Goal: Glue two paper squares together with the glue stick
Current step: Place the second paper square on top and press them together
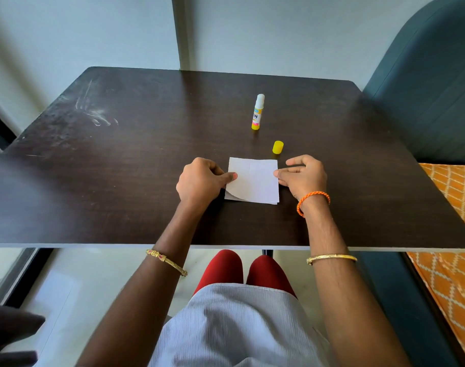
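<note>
White paper squares (pixel 255 181) stacked mid-counter (pixel 120 181), top sheet curling at 7 o'clock. Left hand (pixel 199 181) and right hand (pixel 304 176) pinch opposite edges, likely aligning them. Uncapped glue stick (pixel 258 112) upright at 12, yellow cap (pixel 278 147) nearer, both clear of paper.

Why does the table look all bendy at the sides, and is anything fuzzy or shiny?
Head view: the wide lens curves the table edges, so they bow. Soft daylight leaves pale shine on the scuffed far-left corner. The glue stick, yellow cap, paper squares and both hands look sharp; the dark shape at bottom left is blurred.
</note>
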